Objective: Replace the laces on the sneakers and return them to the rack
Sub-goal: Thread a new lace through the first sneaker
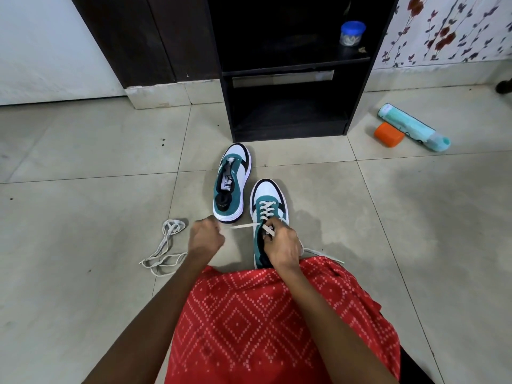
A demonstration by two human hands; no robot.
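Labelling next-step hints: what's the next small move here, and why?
Probably the left hand takes the free end of the lace, which sticks out just beside it, and pulls it snug. The right hand pinches the lace at the upper eyelets of the near sneaker, so that crossing looks unfinished.

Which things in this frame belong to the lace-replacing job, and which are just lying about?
Job in hand:
- sneaker being laced
- lace, pinched by the right hand
- left hand, curled beside it
- unlaced sneaker
- loose lace on the floor
- rack

Lying about:
- blue-lidded jar on the rack's shelf
- orange tub
- teal bottle
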